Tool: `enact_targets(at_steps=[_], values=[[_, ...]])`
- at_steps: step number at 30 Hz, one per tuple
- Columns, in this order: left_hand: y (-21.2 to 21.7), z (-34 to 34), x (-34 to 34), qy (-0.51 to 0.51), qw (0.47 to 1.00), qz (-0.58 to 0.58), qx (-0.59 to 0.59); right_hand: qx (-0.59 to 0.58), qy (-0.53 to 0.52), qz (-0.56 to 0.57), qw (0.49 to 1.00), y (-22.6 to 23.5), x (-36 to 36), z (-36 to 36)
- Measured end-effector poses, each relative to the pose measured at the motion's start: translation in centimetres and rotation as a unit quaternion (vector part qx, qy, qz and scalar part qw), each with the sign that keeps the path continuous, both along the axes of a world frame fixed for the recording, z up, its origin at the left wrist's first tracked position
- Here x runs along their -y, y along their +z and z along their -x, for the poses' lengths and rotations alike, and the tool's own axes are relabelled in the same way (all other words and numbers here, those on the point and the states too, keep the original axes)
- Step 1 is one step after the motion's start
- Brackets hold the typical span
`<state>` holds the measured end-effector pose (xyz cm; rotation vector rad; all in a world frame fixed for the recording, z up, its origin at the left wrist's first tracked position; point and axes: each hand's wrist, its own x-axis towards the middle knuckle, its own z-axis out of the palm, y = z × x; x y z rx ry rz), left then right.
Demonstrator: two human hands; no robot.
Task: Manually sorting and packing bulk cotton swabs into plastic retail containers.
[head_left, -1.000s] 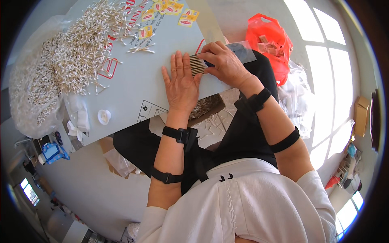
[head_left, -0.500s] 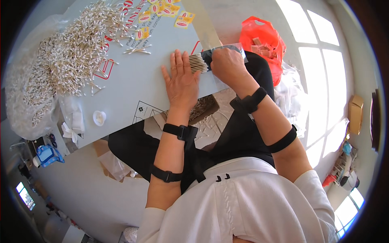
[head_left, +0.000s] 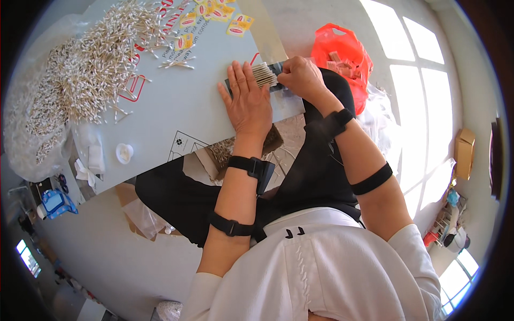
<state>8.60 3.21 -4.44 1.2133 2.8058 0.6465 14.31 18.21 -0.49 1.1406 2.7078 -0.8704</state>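
Note:
My left hand (head_left: 249, 104) lies flat with its fingers stretched out, over the left part of a dark strip (head_left: 227, 85) on the grey-blue board (head_left: 187, 109). A neat row of cotton swabs (head_left: 262, 74) lies on the strip, against the fingers of that hand. At the right ends of the swabs, my right hand (head_left: 302, 78) is closed, thumb and fingers pressed together; what they pinch is hidden. Clear plastic (head_left: 289, 101) shows below the right hand at the board's edge.
A large heap of loose cotton swabs (head_left: 96, 69) spreads at the left, partly on a clear bag (head_left: 24, 142). Small yellow packets (head_left: 239, 24) lie at the back. A white round cup (head_left: 124, 153) stands near the front edge. A red plastic bag (head_left: 342, 51) sits at the right.
My left hand has shifted right and now covers the strip's left part. The dark strip reaches farther left under it, and the swab row sits slightly higher and to the right.

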Motion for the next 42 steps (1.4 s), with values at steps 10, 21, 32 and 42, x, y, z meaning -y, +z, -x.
enact_targets(at_steps=[10, 21, 32, 42], values=[[-0.3, -1.0, -1.2, 0.04, 0.999, 0.008, -0.02, -0.075, 0.002, 0.03, 0.997, -0.9, -0.9, 0.0], [-0.1, -1.9, -0.5, -0.011, 1.0, 0.016, -0.022, -0.09, 0.016, -0.015, 0.996, -0.6, -0.1, 0.1], [0.3, -1.8, -0.4, -0.046, 0.999, 0.008, -0.019, -0.097, 0.002, -0.018, 0.995, -0.2, 0.7, 0.0], [0.5, -1.3, 0.1, -0.107, 0.994, 0.023, 0.003, -0.094, -0.009, 0.0, 0.996, -0.2, 1.0, -0.4]])
